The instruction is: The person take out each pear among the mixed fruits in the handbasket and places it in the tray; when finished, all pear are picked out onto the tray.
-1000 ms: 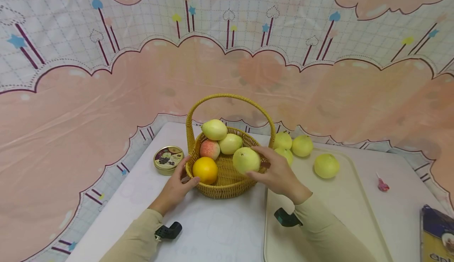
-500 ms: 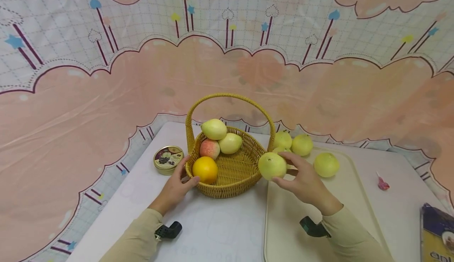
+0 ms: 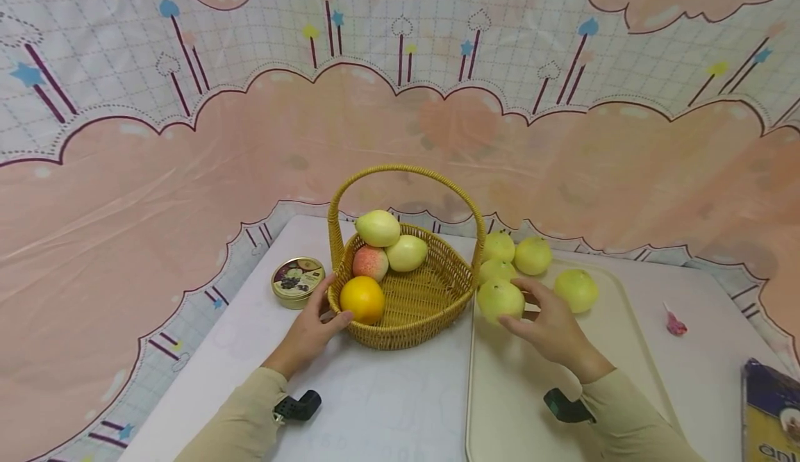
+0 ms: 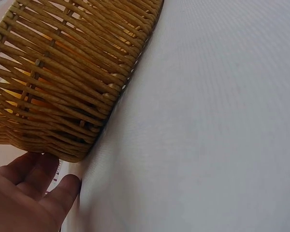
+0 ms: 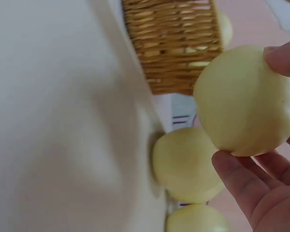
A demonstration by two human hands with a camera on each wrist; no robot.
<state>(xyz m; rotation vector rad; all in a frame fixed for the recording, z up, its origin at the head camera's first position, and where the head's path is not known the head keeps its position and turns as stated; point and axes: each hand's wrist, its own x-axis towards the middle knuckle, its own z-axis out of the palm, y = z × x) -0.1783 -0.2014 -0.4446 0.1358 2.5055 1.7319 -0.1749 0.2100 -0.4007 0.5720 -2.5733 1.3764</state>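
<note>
Green fruit (image 3: 501, 301) moved over tray (image 3: 506, 399), dimple up, long axis unclear; right hand (image 3: 553, 324) grips it, left hand (image 3: 311, 328) basket (image 3: 400, 337).

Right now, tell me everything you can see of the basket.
The basket is golden-brown and woven, apparently wicker, with small gaps in its sides and one tall arched handle. It stands upright on the white table, beside the tray; whether those two touch, I can't tell. The left hand holds its left side. Inside are an orange, a reddish peach-like fruit and two pale green fruits, bunched to the left and back, leaving bare weave showing toward the right.
</note>
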